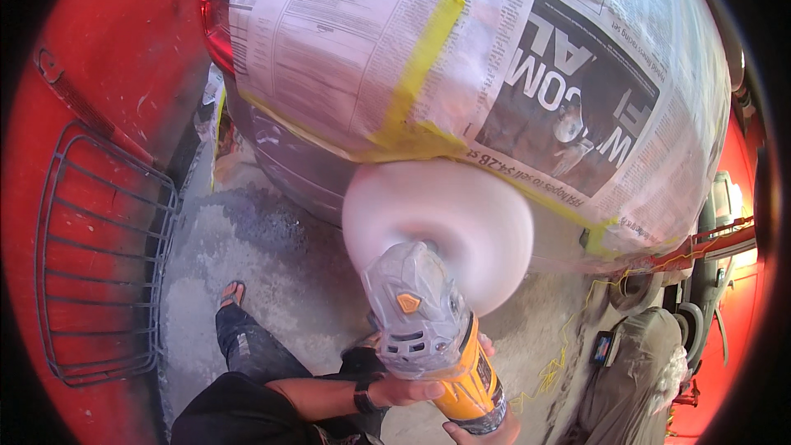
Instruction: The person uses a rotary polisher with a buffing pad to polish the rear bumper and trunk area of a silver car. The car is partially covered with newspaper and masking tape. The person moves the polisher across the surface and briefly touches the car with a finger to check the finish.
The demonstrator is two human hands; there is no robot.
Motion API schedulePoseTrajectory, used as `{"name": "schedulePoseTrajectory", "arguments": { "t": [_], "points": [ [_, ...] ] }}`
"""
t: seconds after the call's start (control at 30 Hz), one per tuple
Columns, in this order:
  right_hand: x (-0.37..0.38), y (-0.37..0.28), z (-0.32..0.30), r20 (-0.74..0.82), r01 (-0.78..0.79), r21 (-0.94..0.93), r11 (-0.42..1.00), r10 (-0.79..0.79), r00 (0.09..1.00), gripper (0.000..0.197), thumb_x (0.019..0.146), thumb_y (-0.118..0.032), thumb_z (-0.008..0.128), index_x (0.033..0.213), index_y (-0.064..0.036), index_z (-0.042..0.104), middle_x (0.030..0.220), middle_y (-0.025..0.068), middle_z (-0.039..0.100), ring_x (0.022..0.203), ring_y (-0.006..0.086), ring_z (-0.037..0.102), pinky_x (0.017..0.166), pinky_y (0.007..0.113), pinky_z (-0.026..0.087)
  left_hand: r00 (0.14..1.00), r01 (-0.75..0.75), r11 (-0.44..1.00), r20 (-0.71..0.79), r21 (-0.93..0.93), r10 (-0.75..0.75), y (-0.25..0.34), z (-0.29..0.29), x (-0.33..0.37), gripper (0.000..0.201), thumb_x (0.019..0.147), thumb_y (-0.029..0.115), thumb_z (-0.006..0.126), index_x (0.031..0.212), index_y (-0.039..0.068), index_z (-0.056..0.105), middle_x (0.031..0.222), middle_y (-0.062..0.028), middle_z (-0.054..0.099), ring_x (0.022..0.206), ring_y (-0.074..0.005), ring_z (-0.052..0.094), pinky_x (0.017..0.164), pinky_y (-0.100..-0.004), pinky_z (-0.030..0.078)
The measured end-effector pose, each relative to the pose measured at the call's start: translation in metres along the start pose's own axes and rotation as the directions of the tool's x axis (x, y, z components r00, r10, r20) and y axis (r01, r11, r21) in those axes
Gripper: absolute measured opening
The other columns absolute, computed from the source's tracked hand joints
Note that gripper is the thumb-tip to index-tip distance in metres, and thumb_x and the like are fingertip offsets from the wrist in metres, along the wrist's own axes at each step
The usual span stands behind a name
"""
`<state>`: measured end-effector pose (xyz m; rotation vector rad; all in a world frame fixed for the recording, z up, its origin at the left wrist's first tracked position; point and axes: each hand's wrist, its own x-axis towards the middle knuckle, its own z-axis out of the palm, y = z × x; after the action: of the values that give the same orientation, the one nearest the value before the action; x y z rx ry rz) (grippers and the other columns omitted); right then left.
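Both my hands hold an orange and grey power polisher (416,313). My left hand (404,390), with a dark band on its wrist, is closed around the body from the left and below. At the lower end of the handle, my right hand (501,428) grips, partly cut off by the picture's edge. The round white buffing pad (494,239) is blurred, as if spinning, and lies against or very near a car's bumper (288,152); actual contact cannot be made out. Newspaper (329,58) covers the car above it, held with yellow masking tape (420,58).
A red tail light (216,21) shows beside the newspaper. At left, a dark wire rack (99,259) stands against a red surface. A thin yellow cord (564,338) trails over the concrete floor (214,247). Grey-brown cloth (634,379) drapes something at right, with a small dark device (606,348) beside it.
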<state>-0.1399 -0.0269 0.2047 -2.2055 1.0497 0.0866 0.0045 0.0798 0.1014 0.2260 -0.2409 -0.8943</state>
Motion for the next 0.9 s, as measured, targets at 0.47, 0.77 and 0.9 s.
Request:
{"name": "schedulePoseTrajectory", "arguments": {
  "t": [0.47, 0.77, 0.9],
  "points": [
    [-0.023, -0.007, 0.007, -0.126, -0.023, -0.074, 0.997, 0.013, 0.992, 0.091, 0.055, -0.032, 0.103, 0.128, 0.0052, 0.064, 0.113, 0.0174, 0.074, 0.103, 0.0281, 0.072, 0.090, 0.042, 0.058, 1.000, 0.023, 0.998, -0.010, 0.053, -0.023, 0.003, 0.009, -0.005, 0.100, 0.080, 0.046, 0.084, 0.153, 0.005, 0.031, 0.143, -0.0173, 0.048, 0.137, -0.0301, 0.048, 0.111, -0.0468, 0.046],
    [-0.022, 0.038, 0.028, 0.070, -0.100, 0.050, 0.994, 0.097, 0.993, 0.064, 0.066, -0.026, 0.097, 0.116, 0.0034, 0.071, 0.099, 0.0151, 0.077, 0.091, 0.0242, 0.075, 0.081, 0.038, 0.060, 0.994, 0.063, 0.983, -0.096, 0.174, -0.047, 0.001, 0.006, -0.013, 0.092, 0.080, 0.033, 0.085, 0.152, 0.004, 0.035, 0.141, -0.0160, 0.054, 0.130, -0.0252, 0.055, 0.108, -0.0428, 0.048],
    [-0.031, 0.054, 0.033, 0.146, -0.207, 0.158, 0.966, 0.184, 0.972, 0.070, 0.067, -0.024, 0.096, 0.123, 0.0048, 0.067, 0.106, 0.0161, 0.076, 0.094, 0.0242, 0.074, 0.083, 0.038, 0.060, 0.992, 0.021, 0.980, -0.128, 0.198, 0.005, -0.013, 0.007, -0.015, 0.058, 0.087, 0.007, 0.082, 0.138, 0.003, 0.056, 0.131, -0.0067, 0.066, 0.120, -0.0169, 0.062, 0.105, -0.0377, 0.051]
  ]
}}
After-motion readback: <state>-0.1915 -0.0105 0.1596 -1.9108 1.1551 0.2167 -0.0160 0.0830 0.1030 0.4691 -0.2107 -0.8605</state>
